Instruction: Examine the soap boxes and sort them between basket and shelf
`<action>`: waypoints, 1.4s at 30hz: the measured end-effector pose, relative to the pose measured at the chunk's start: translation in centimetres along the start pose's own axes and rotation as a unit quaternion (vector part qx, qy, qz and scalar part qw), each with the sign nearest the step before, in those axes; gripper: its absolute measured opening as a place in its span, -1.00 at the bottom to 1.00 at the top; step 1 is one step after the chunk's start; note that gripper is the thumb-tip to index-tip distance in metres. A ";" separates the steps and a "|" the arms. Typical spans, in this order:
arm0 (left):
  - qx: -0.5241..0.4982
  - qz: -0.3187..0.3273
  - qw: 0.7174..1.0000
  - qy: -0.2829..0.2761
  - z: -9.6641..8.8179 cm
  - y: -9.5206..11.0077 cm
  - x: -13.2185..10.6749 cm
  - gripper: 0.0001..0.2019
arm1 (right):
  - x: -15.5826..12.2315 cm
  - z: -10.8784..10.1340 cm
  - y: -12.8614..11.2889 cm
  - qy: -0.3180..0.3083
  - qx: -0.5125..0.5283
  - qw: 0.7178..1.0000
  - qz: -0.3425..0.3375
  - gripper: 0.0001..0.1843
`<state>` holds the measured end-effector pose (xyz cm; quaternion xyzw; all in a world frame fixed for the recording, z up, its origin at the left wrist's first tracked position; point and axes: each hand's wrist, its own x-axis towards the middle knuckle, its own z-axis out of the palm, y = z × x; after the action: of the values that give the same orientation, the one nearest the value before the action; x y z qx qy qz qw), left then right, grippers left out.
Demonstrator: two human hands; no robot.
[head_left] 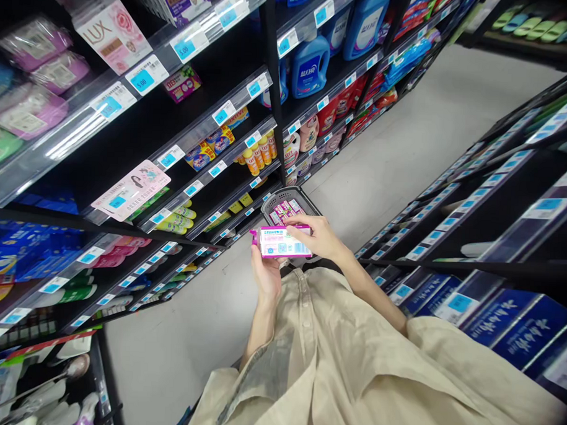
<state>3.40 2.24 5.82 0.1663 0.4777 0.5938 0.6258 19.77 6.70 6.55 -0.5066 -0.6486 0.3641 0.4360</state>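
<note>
A pink-and-white box [273, 242], with small print and a barcode on its upturned face, is held level in front of my body. My left hand [267, 277] grips its left end from below, a bit of magenta showing by the fingertips. My right hand [320, 235] is closed over the right end, with fingers across the printed face. Just beyond the box, a grey shopping basket [271, 203] holds several smaller-looking pink-and-white packs [287, 209]. The lower part of the basket is hidden by the box and my right hand.
Shelves on the left carry a LUX soap box [112, 36], a magenta box [182, 84], yellow-capped bottles [255, 157] and blue detergent jugs [310, 68]. Blue boxes [503, 322] line the right shelves. The grey floor [388, 142] runs between. A pink sign [132, 190] juts from a left shelf.
</note>
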 end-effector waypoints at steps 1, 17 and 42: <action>0.002 0.000 1.000 0.001 0.0 0.0 0.0 -0.41 | 0.0 -0.1 0.0 -0.006 0.003 1.000 0.004 -0.66; 0.000 0.005 1.000 0.020 -0.4 -0.5 0.4 -0.38 | 0.2 -0.4 0.8 -0.033 0.029 0.999 0.029 -0.63; 0.000 -0.009 0.999 0.035 -0.4 -0.4 0.9 -0.37 | 0.0 -0.8 1.3 -0.104 0.020 0.993 0.048 -0.48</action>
<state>3.18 2.83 4.99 0.1405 0.5007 0.5935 0.6143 20.96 7.00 5.67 -0.4879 -0.6580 0.4482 0.3579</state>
